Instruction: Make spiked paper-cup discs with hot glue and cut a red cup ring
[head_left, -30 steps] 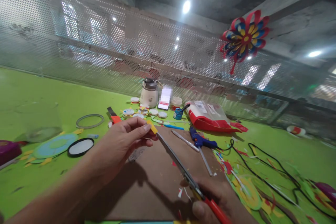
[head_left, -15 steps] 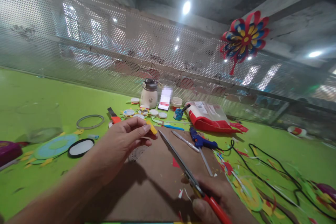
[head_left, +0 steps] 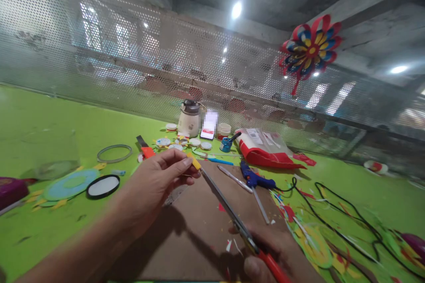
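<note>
My left hand (head_left: pixel 156 183) pinches a small yellow paper piece (head_left: pixel 194 161) between thumb and fingers, held above the brown cardboard sheet (head_left: pixel 195 225). My right hand (head_left: pixel 268 252) at the bottom edge grips red-handled scissors (head_left: pixel 232 216). Their long blades point up and left, and the tips meet the yellow piece. Small paper scraps lie on the cardboard under the blades.
A blue glue gun (head_left: pixel 254 179) with a black cord (head_left: pixel 332 212) lies right of the cardboard. A white jar (head_left: pixel 188 118), phone (head_left: pixel 207 129), blue pot (head_left: pixel 226 143) and red-and-clear bag (head_left: pixel 265 147) stand behind. Paper discs (head_left: pixel 69 183) and rings (head_left: pixel 113 153) lie left on the green table (head_left: pixel 49 115). A perforated metal screen (head_left: pixel 133 62) backs the table.
The scissor blades drew back a little from the yellow piece, then returned to touch it. My left hand shifted slightly right. A red scrap fell onto the cardboard.
</note>
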Demonstrator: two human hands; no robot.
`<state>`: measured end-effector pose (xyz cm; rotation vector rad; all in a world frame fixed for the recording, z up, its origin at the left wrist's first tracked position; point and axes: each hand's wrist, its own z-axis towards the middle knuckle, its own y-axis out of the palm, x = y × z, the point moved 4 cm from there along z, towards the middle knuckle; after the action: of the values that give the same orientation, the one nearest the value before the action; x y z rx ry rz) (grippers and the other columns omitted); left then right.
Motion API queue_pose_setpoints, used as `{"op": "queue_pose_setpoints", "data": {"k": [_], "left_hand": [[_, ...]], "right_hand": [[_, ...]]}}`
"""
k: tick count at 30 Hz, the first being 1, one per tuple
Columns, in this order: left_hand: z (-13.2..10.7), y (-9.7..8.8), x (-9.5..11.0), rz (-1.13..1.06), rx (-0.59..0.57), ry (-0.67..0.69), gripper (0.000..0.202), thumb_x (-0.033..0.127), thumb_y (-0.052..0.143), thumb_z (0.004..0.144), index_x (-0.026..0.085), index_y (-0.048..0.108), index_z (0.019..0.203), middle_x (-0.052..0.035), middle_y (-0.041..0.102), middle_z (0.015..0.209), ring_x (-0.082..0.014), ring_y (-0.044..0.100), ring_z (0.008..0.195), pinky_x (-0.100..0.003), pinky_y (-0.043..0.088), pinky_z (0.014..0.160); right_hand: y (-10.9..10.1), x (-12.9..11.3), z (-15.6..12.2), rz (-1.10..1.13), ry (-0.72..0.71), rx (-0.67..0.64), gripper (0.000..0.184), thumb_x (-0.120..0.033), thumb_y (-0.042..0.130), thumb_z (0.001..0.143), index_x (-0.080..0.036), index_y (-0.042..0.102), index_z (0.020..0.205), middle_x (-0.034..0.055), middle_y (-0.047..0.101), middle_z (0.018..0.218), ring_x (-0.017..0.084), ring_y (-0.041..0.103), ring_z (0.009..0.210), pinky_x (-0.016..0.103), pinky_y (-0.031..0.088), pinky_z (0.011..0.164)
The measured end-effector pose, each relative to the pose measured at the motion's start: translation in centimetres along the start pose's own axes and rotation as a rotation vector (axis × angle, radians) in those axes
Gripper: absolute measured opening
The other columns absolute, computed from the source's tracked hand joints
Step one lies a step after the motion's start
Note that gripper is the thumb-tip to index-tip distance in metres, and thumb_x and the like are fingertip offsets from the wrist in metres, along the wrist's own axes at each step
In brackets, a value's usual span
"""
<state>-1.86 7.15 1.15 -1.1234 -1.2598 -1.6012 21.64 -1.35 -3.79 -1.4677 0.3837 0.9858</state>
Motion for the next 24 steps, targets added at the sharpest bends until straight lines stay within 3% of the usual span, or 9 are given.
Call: {"op": "queue_pose_setpoints", "data": {"k": [5,11,24], "left_hand": [[-0.18,0.11,0.07,-0.015,0.036,-0.006,0.017,0.029,0.08,0.074,0.017,0.069,0.07,-0.0012,0.072,0.072,-0.0123,0.065,0.07,-0.023,0.052,0.071],[-0.11,0.28,0.11,-0.013,0.045,-0.009,0.019,0.032,0.08,0.073,0.017,0.069,0.071,-0.001,0.072,0.073,-0.0121,0.064,0.069,-0.023,0.052,0.071],[-0.12,0.13,-0.32,-0.017,0.058,-0.025,0.021,0.034,0.082,0.071,0.017,0.068,0.07,-0.001,0.07,0.073,-0.0129,0.062,0.07,-0.023,0.052,0.071]], "right_hand": [[0.1,0.25,0.2,-0.001,0.008,-0.017,0.062,-0.073,0.053,0.086,-0.023,0.074,0.117,0.0072,0.073,0.086,0.027,0.069,0.083,0.032,0.057,0.077],[0.25,0.78,0.14,0.011,0.029,-0.023,0.063,-0.073,0.052,0.087,-0.024,0.073,0.119,0.0027,0.065,0.064,0.02,0.061,0.059,0.03,0.056,0.063],[0.13,0.65,0.21,0.099,0.028,-0.031,0.061,-0.071,0.055,0.086,-0.023,0.073,0.12,0.0044,0.069,0.067,0.02,0.064,0.059,0.03,0.058,0.064]]}}
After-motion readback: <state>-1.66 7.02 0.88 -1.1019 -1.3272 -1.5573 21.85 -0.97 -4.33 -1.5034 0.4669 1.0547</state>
